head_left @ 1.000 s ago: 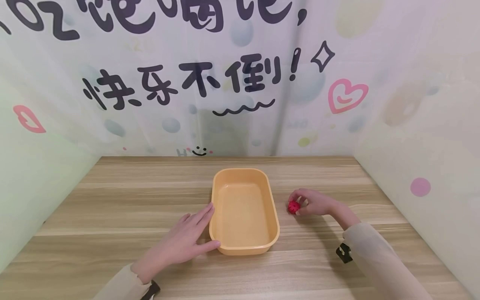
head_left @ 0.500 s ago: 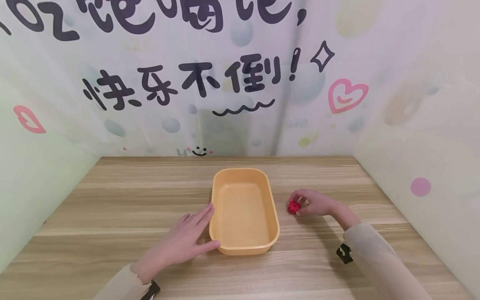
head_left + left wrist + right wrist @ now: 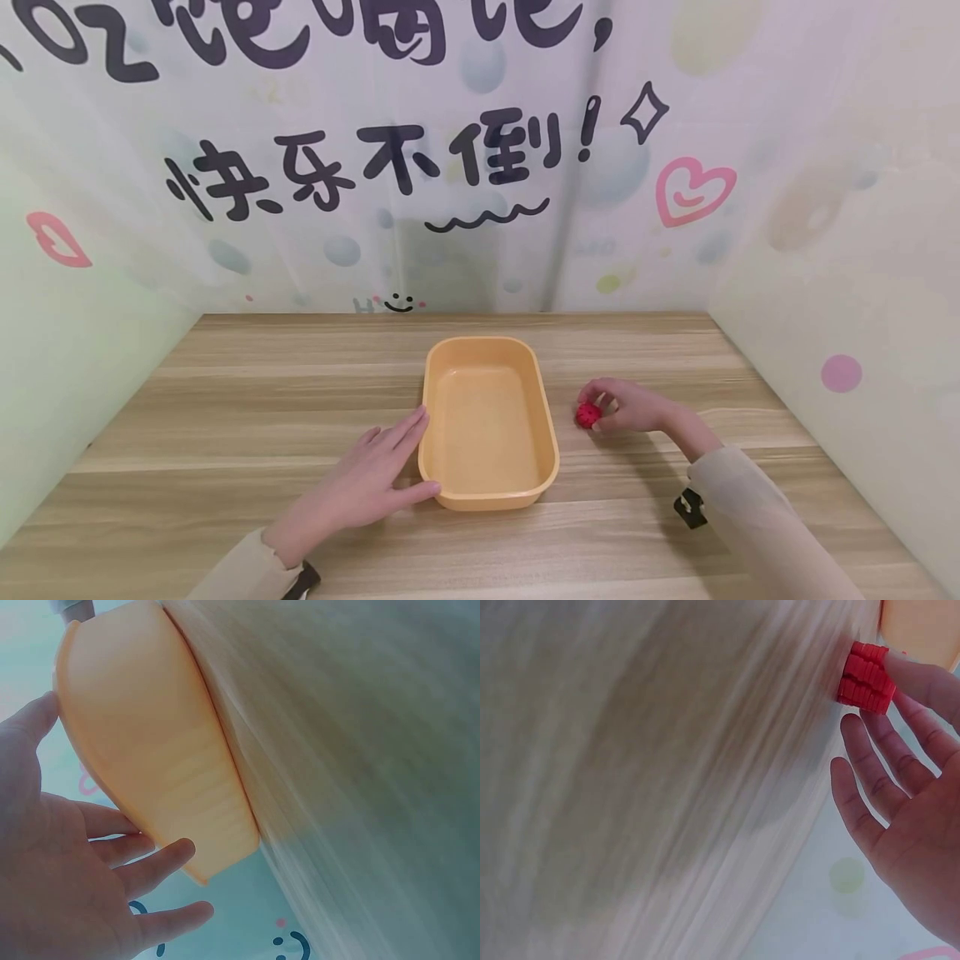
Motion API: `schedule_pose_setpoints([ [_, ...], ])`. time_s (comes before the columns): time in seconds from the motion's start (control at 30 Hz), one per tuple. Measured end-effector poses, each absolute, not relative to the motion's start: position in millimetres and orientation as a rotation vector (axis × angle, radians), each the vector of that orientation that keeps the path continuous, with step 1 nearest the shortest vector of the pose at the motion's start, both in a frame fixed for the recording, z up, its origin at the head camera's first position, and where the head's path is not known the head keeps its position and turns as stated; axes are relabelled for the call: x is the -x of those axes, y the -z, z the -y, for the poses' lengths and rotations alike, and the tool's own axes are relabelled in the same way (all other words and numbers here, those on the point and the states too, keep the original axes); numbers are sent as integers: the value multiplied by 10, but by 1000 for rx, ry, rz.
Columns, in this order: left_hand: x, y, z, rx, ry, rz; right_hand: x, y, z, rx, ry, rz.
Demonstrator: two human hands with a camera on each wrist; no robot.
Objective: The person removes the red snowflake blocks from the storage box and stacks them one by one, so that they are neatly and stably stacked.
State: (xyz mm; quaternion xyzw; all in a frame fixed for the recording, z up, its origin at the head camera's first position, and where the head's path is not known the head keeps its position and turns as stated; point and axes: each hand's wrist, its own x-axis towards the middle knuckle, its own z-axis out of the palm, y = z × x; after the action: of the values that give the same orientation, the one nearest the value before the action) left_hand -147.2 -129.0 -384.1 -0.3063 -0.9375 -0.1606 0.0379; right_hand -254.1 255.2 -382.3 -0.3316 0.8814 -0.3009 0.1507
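Note:
An orange-yellow rectangular tub [image 3: 487, 433] with rounded corners stands on the wooden table, nothing inside it. My left hand [image 3: 367, 479] rests its thumb and fingertips against the tub's left rim, fingers mostly straight; the left wrist view shows the tub's outer wall [image 3: 142, 712] beside the spread fingers. Right of the tub, my right hand [image 3: 630, 406] pinches a small red ridged round piece [image 3: 588, 415] between thumb and fingers. In the right wrist view the red piece [image 3: 866, 678] shows deep grooves and sits on the tabletop; the remaining fingers extend beside it.
The wood-grain table [image 3: 262, 400] meets a printed white backdrop [image 3: 480, 250] at its far edge. Pale panels [image 3: 847, 275] stand along the left and right sides. Bare tabletop lies left of the tub and between the tub and the right hand.

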Motion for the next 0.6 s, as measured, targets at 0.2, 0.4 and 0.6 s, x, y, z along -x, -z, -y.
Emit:
schedule_pose_setpoints([
  [0.2, 1476, 3844, 1291, 941, 488, 2871, 2578, 3875, -2598, 937, 860, -2543],
  [0.4, 1479, 3843, 1296, 947, 494, 2873, 2547, 3829, -2667, 903, 918, -2577],
  [0.6, 1482, 3865, 1310, 959, 480, 2854, 2500, 3815, -2746, 860, 964, -2729],
])
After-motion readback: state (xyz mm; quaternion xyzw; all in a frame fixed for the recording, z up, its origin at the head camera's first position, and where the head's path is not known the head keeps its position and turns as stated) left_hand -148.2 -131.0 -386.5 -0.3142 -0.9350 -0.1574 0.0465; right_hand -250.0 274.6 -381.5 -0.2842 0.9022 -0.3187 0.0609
